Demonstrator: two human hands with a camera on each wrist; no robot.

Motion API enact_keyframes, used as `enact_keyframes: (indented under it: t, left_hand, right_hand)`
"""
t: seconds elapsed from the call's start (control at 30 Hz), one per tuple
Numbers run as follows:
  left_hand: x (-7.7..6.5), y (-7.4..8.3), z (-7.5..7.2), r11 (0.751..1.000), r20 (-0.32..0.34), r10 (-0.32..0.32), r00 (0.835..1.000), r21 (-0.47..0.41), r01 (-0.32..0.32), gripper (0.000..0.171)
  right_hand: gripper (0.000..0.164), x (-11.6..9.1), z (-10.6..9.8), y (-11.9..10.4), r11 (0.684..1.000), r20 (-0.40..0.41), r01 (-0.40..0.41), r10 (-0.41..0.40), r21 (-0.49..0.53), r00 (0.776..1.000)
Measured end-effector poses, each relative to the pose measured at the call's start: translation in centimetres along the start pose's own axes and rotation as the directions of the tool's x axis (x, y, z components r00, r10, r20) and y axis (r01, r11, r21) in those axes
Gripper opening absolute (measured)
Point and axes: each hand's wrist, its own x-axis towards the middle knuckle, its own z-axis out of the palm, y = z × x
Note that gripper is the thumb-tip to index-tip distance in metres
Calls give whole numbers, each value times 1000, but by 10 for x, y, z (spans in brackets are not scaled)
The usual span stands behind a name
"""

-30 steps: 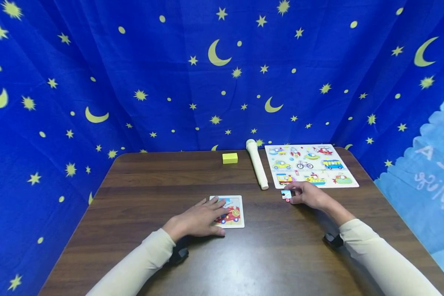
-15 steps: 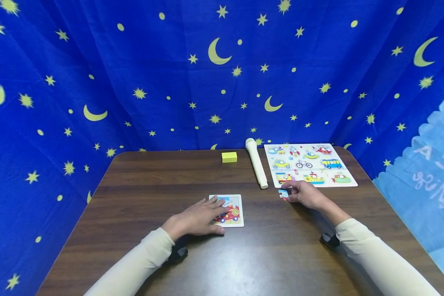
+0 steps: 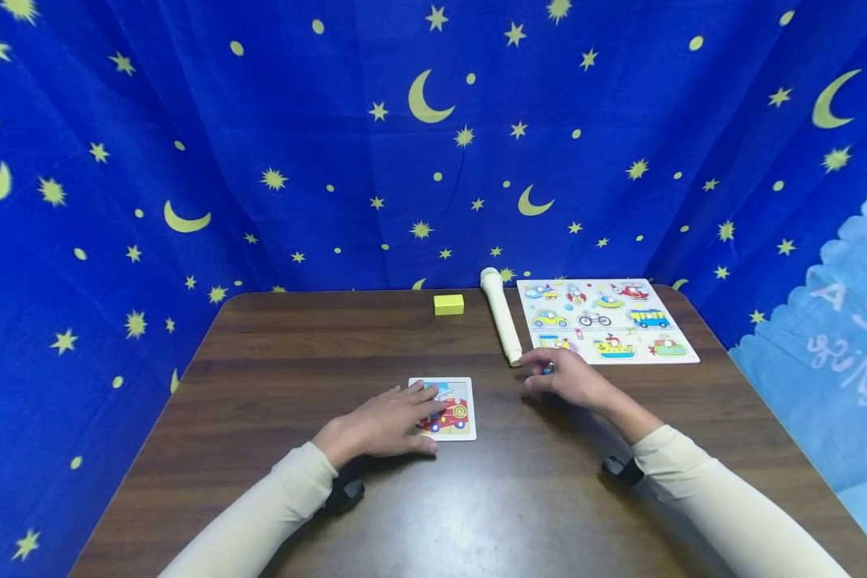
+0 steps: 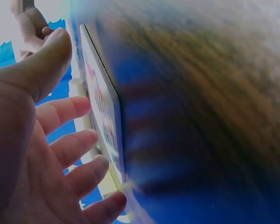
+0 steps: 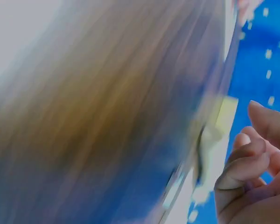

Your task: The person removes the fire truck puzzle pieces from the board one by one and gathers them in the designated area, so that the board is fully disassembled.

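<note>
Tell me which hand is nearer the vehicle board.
The right hand: it is by the near left corner of the vehicle board; the left hand is farther left, at the small puzzle.

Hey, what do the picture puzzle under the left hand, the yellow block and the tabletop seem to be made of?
Picture puzzle: probably printed board or thin wood, smooth; it looks flat and stiff, with a thin straight edge.
Yellow block: painted wood, plastic or foam, I can't tell; even colour, crisp edges.
Tabletop: wood or wood-look laminate, slightly glossy; brown grain streaks and a bright glare patch.
</note>
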Motion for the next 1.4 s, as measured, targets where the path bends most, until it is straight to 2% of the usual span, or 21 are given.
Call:
enact_keyframes:
  t: [0.1,0.2,0.37,0.5,0.63,0.8,1.2,1.4]
  left_hand:
    - [-2,1,-1,1000,14,-1,1000,3,1,77]
    - [-2,2,-2,1000,25,19,1000,15,-19,75]
    - [-1,5,-2,997,36,60,998,45,-62,74]
    - [-2,5,1,998,66,58,996,20,-59,73]
    - [-3,4,1,999,104,45,994,-7,-44,71]
    - [-4,3,-1,999,111,36,993,4,-36,68]
    - [-3,5,0,999,101,42,994,22,-44,67]
    - [-3,4,0,998,91,50,995,29,-53,66]
  right_hand:
    - [38,6,18,-21,996,73,-35,29,85,997]
    - [40,12,38,-36,995,130,-46,33,93,991]
    - [39,19,65,-49,1000,176,10,-11,8,984]
    - [33,19,77,-52,997,164,27,-15,-70,986]
    - [29,19,83,-53,993,137,11,5,-115,991]
    - [28,21,87,-55,991,111,3,12,-133,994]
    - [33,23,89,-58,998,89,24,-18,-65,996]
    - [32,23,90,-59,997,89,31,-25,-67,996]
